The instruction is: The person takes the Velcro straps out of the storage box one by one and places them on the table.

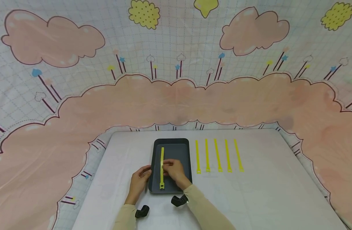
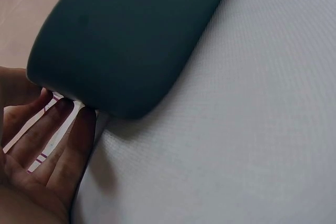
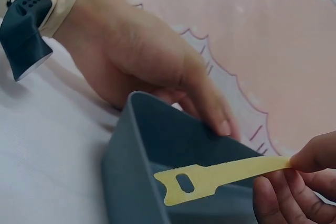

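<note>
A yellow cable strap (image 1: 162, 172) with a slotted, notched head (image 3: 185, 183) is held over the dark grey tray (image 1: 176, 190). My right hand (image 1: 175, 170) pinches this strap between thumb and fingers partway along its length; in the right wrist view the slotted head points away from the fingers (image 3: 315, 153). At the tray's left side, my left hand (image 1: 138, 182) rests its fingertips against the outer wall. The left wrist view shows those fingers (image 2: 73, 150) fairly straight, tips right at the tray wall (image 2: 115, 51).
Several more yellow straps (image 1: 218, 156) lie in a row to the right of the tray on the white table (image 1: 265, 191). Black wrist cameras (image 1: 179, 200) sit on both wrists. A cloth backdrop (image 1: 176, 102) with printed clouds hangs behind the table.
</note>
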`<state>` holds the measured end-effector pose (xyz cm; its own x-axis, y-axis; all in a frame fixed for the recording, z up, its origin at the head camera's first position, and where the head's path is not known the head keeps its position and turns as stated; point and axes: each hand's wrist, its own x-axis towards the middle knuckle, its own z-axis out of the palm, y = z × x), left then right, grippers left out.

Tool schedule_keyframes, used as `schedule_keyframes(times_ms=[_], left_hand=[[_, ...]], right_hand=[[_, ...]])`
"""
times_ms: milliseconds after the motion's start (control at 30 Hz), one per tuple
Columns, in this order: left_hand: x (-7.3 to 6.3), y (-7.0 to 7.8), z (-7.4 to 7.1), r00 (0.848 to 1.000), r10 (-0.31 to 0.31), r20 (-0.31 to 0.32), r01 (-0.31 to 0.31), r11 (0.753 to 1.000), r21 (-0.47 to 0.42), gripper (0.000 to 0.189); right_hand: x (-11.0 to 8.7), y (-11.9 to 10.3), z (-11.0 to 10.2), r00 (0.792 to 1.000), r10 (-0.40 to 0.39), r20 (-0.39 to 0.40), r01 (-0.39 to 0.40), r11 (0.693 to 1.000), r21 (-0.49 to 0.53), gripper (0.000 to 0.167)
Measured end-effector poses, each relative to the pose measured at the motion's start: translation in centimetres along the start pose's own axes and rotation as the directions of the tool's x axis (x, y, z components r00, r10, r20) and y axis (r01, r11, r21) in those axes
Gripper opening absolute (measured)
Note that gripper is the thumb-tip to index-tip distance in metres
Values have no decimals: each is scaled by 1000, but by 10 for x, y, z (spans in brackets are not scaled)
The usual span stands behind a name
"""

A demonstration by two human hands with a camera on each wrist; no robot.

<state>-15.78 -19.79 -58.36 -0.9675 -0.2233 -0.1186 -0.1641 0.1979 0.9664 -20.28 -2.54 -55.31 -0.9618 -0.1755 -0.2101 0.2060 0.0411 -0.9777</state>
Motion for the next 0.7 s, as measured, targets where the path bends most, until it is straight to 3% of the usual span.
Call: schedule_keyframes(times_ms=[700], left_hand=[[-2,-1,2,999,52,-16,-52,999,14,33]], right_hand=[[-22,-38,-42,994,-105,5,104,991,79,29]])
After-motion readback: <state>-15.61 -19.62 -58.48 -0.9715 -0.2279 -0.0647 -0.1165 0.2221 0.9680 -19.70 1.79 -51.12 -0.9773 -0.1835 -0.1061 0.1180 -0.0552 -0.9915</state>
